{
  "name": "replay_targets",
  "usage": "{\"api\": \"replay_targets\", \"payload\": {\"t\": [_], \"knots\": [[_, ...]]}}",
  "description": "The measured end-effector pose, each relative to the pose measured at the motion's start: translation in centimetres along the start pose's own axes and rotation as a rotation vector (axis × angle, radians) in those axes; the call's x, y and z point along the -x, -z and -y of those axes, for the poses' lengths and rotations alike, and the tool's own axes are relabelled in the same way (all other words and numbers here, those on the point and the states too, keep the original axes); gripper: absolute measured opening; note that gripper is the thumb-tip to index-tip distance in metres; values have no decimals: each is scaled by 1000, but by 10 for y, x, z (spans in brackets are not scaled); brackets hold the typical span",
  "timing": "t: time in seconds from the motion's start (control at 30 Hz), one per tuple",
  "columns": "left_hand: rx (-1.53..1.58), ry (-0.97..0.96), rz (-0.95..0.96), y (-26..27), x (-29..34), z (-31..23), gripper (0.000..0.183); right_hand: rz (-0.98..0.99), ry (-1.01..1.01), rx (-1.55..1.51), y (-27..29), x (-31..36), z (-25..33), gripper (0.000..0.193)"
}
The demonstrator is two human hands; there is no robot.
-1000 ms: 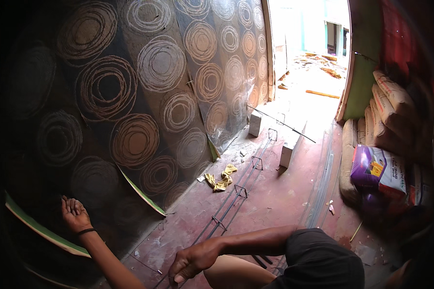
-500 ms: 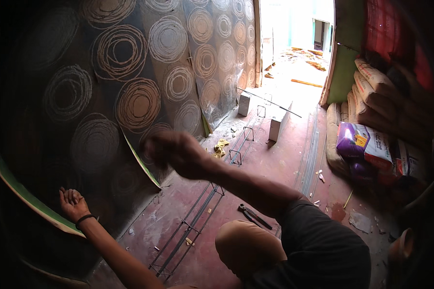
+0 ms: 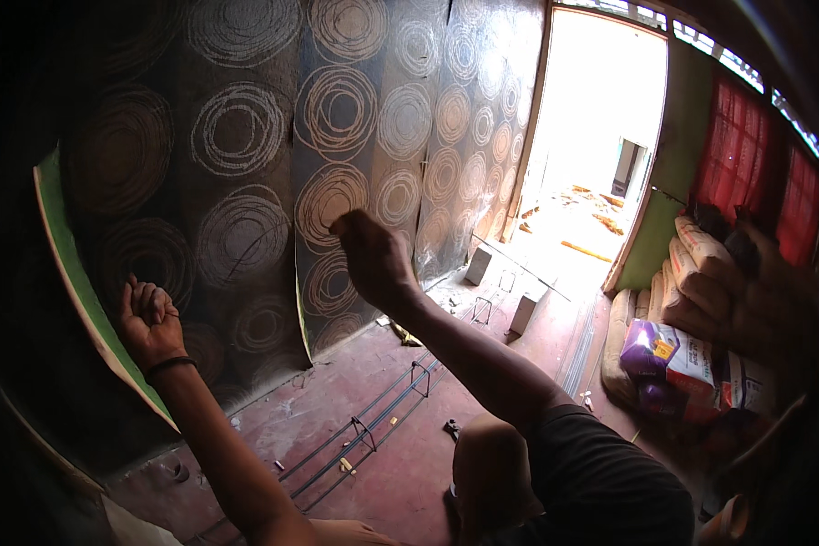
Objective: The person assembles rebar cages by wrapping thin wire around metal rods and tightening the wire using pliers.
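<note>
My left hand (image 3: 153,323), with a dark band at the wrist, is raised beside the patterned wall. Its fingers are curled toward the palm; anything inside them is too small or hidden to make out. My right hand (image 3: 378,262) is lifted farther right, in front of the same wall (image 3: 246,232), with its fingers drawn together. Whatever it may hold does not show. Below the hands, a long steel rebar cage (image 3: 366,435) with square stirrups lies along the red floor. Next to my knee (image 3: 493,469), the head of a pair of pincers (image 3: 451,428) shows, the rest hidden.
A peeled green-backed strip (image 3: 86,282) curls off the wall at left. Two grey blocks (image 3: 523,314) stand near the bright doorway, a thin rod by them. Stacked sacks (image 3: 701,273) and a purple-white bag (image 3: 669,355) line the right side. Small scraps litter the floor (image 3: 400,473).
My view has tilted up and to the left. My right hand, blurred before, is now sharper and has its fingers drawn together. My left hand stays raised by the wall, higher in view.
</note>
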State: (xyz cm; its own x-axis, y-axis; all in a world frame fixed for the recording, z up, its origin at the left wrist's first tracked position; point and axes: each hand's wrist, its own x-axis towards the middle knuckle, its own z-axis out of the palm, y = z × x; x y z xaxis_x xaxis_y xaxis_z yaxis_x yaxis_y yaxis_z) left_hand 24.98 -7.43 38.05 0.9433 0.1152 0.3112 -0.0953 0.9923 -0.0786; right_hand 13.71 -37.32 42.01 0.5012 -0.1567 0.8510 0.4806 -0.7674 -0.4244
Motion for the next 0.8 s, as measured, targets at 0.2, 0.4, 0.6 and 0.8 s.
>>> {"api": "replay_targets", "payload": {"t": [0.2, 0.4, 0.6, 0.8], "knots": [[-124, -212, -111, 18, -15, -25, 24, 1442, 175, -956, 28, 125, 14, 20], [-169, -128, 34, 1, -1, 5, 14, 174, -129, -32, 35, 39, -70, 19], [-118, 16, -127, 41, -26, -14, 24, 1618, 190, -846, 19, 147, -44, 17], [-113, 24, -102, 1, -9, 52, 19, -112, -481, -521, 39, 29, -59, 29]]}}
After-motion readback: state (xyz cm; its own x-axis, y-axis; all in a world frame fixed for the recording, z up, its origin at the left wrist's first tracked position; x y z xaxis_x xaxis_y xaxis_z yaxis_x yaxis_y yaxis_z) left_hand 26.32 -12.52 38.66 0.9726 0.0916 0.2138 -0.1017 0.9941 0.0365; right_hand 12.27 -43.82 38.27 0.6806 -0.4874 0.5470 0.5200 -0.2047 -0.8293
